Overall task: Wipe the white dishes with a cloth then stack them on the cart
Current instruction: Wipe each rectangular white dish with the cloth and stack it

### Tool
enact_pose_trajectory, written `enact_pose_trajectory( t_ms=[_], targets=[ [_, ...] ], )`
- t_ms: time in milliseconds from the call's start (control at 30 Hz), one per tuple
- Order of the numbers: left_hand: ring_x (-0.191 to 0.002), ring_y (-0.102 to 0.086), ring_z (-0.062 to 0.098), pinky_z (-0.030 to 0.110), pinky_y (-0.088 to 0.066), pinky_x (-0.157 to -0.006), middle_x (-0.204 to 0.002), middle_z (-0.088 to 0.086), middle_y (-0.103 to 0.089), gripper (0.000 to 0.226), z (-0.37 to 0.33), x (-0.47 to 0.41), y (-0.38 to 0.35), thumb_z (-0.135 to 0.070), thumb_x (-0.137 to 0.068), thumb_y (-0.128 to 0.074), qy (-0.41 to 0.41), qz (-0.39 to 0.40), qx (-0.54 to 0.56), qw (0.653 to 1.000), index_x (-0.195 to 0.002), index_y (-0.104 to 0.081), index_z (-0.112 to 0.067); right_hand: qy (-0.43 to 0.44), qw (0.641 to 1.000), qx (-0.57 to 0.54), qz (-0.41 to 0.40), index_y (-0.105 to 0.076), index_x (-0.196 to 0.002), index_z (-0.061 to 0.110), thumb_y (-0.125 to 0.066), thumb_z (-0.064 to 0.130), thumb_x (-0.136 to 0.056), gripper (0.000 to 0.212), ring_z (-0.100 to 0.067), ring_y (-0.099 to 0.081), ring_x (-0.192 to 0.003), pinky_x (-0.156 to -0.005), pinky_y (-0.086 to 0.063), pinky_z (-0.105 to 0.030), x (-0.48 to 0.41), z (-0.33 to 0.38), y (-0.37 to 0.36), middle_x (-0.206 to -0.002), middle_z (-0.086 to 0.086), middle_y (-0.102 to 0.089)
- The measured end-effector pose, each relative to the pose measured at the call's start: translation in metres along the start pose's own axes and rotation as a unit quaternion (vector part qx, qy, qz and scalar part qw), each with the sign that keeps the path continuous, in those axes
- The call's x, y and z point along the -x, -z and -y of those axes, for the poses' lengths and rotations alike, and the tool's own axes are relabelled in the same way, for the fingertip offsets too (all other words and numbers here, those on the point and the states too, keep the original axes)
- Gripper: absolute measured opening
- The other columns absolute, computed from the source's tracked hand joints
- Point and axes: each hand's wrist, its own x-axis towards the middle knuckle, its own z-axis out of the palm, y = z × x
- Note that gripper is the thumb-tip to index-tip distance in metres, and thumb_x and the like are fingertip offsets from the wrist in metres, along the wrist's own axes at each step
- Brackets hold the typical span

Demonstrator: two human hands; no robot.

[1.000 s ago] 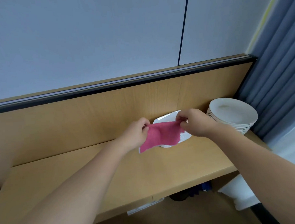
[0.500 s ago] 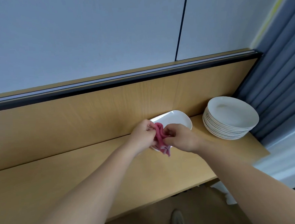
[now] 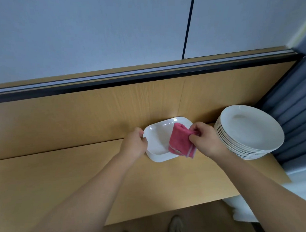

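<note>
A white rectangular dish (image 3: 157, 138) lies on the wooden counter (image 3: 64, 181) near the back panel. My left hand (image 3: 134, 144) grips the dish's left rim. My right hand (image 3: 205, 140) holds a folded pink cloth (image 3: 180, 142) that rests on the right half of the dish. To the right stands a stack of several white round plates (image 3: 251, 129), close beside my right hand.
A wooden back panel (image 3: 96, 114) rises behind the counter, with a dark rail and white wall above. Grey curtains (image 3: 297, 100) hang at the right. The counter's front edge runs below my arms, and shoes (image 3: 176, 227) show on the floor.
The cloth, first stretched between both hands, was bunched and is now folded in my right hand alone. My left hand let go of it and took the dish's left rim.
</note>
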Motion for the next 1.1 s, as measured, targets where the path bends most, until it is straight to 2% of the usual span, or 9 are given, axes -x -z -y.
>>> enact_pose_trajectory(
  t_ms=[67,133,267,333,433,600,767,933,1100],
  targets=[
    [-0.093,-0.061,0.021,0.03,-0.046,-0.073,-0.108,0.0,-0.065,0.032,0.007,-0.011,-0.009,-0.028,-0.094,-0.052,0.027,0.002,-0.074,0.997,-0.121,-0.05,-0.011,-0.027,1.0,-0.005,0.01,-0.057,-0.082,0.008,-0.053,0.001,-0.082,0.009,-0.021,-0.055,-0.062,-0.058,-0.045,-0.03,-0.009,-0.009,0.006,-0.069,-0.006,-0.059],
    [-0.09,-0.059,0.023,0.032,-0.045,-0.07,-0.108,0.006,-0.064,0.03,0.007,-0.018,-0.02,-0.032,-0.095,-0.052,0.029,0.008,-0.114,0.993,-0.113,-0.052,-0.009,-0.05,0.998,0.031,0.024,-0.058,-0.088,0.01,-0.052,0.005,-0.083,0.009,-0.026,-0.062,-0.063,-0.061,-0.05,-0.035,-0.017,-0.019,0.01,-0.072,-0.009,-0.065],
    [-0.094,-0.058,0.026,0.03,-0.041,-0.069,-0.119,0.011,-0.053,0.022,0.0,-0.024,-0.035,-0.02,-0.096,-0.048,0.028,0.011,-0.163,0.986,-0.114,-0.053,-0.006,-0.036,0.985,0.158,0.062,-0.056,-0.095,0.01,-0.054,0.012,-0.084,0.011,-0.021,-0.058,-0.075,-0.059,-0.045,-0.031,-0.031,-0.035,0.011,-0.085,-0.008,-0.063],
    [-0.094,-0.057,0.024,0.029,-0.042,-0.072,-0.122,0.012,-0.049,0.022,-0.004,-0.025,-0.038,-0.011,-0.096,-0.046,0.037,0.007,-0.167,0.985,-0.116,-0.051,-0.005,-0.044,0.977,0.185,0.093,-0.052,-0.089,0.012,-0.052,0.013,-0.087,0.002,-0.017,-0.052,-0.071,-0.054,-0.037,-0.027,-0.039,-0.037,0.01,-0.082,-0.005,-0.058],
    [-0.098,-0.048,0.02,0.027,-0.042,-0.078,-0.122,0.011,-0.047,0.023,-0.009,-0.021,-0.041,-0.006,-0.097,-0.043,0.047,-0.002,-0.189,0.981,-0.119,-0.048,-0.003,-0.057,0.976,0.182,0.106,-0.046,-0.077,0.019,-0.051,0.014,-0.088,0.013,-0.015,-0.049,-0.066,-0.051,-0.034,-0.026,-0.046,-0.037,0.01,-0.076,-0.001,-0.054],
    [-0.1,-0.054,0.026,0.029,-0.042,-0.072,-0.123,0.012,-0.045,0.023,-0.01,-0.022,-0.043,-0.004,-0.091,-0.048,0.094,-0.011,-0.126,0.988,-0.115,-0.049,-0.004,-0.03,0.976,0.19,0.1,-0.042,-0.072,0.018,-0.052,0.011,-0.086,0.019,-0.014,-0.046,-0.06,-0.049,-0.032,-0.025,-0.044,-0.04,0.006,-0.068,-0.001,-0.051],
    [-0.104,-0.052,0.027,0.033,-0.045,-0.079,-0.116,0.013,-0.05,0.021,-0.009,-0.019,-0.044,-0.001,-0.088,-0.049,0.091,-0.023,-0.073,0.993,-0.109,-0.052,-0.002,-0.02,0.985,0.141,0.093,-0.051,-0.079,0.014,-0.051,0.009,-0.085,0.008,-0.016,-0.049,-0.061,-0.05,-0.035,-0.026,-0.042,-0.036,0.001,-0.07,-0.002,-0.055],
    [-0.082,-0.054,0.026,0.028,-0.037,-0.054,-0.097,0.009,-0.053,0.02,-0.013,-0.018,-0.041,0.0,-0.086,-0.049,0.1,-0.04,-0.015,0.994,-0.104,-0.046,-0.006,-0.026,0.988,0.135,0.066,-0.053,-0.084,0.01,-0.052,0.01,-0.085,0.002,-0.02,-0.051,-0.067,-0.051,-0.034,-0.026,-0.042,-0.038,-0.001,-0.085,-0.008,-0.055],
    [-0.073,-0.051,0.022,0.029,-0.035,-0.051,-0.081,0.002,-0.05,0.019,-0.016,-0.014,-0.037,-0.001,-0.088,-0.046,0.094,-0.042,0.011,0.995,-0.104,-0.039,-0.009,-0.012,0.99,0.123,0.061,-0.054,-0.084,0.009,-0.052,0.008,-0.084,0.002,-0.017,-0.049,-0.062,-0.051,-0.037,-0.027,-0.04,-0.035,0.005,-0.069,-0.004,-0.055]
  ],
)
